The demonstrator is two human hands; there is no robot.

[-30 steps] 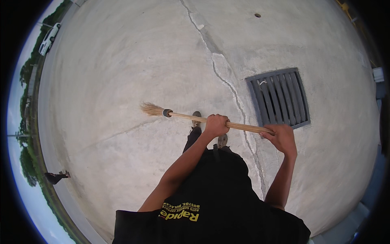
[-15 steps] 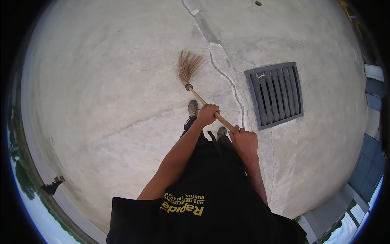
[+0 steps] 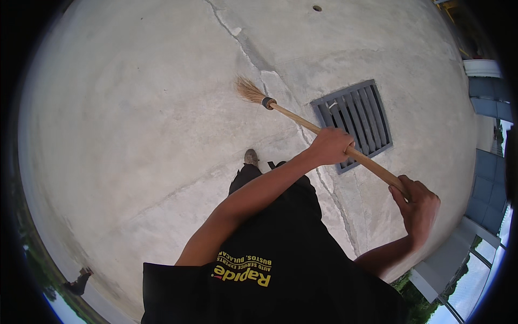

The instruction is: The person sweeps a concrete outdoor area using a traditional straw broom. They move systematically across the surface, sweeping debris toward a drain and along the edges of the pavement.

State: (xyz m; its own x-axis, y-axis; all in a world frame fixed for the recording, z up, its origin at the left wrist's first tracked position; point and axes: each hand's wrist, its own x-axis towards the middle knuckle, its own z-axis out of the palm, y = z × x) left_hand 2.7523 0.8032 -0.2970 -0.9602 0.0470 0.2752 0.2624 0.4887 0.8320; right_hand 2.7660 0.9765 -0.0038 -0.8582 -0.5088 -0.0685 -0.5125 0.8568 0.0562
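Both my hands grip a broom with a wooden handle (image 3: 295, 117) and a fan of stiff brown bristles (image 3: 249, 90), bound by a dark ring. My left hand (image 3: 330, 146) wraps around the middle of the handle, its arm reaching across my body. Farther right, my right hand (image 3: 417, 204) closes around the handle's upper end. The handle slants from there up and left, passing over the corner of a metal drain grate (image 3: 362, 116). The bristles are near a crack in the concrete floor (image 3: 162, 108); whether they touch it I cannot tell.
The long crack (image 3: 237, 40) runs down the floor past the grate. A small round hole (image 3: 317, 8) lies at the far side. My shoe (image 3: 251, 157) stands below the broom. Blue-grey panels (image 3: 490, 183) line the right. Another person's dark shoe (image 3: 79, 284) shows at lower left.
Both hands have swung to the right with the broom, the right hand farthest. The handle now lies flatter across the grate, and the bristles point more to the left.
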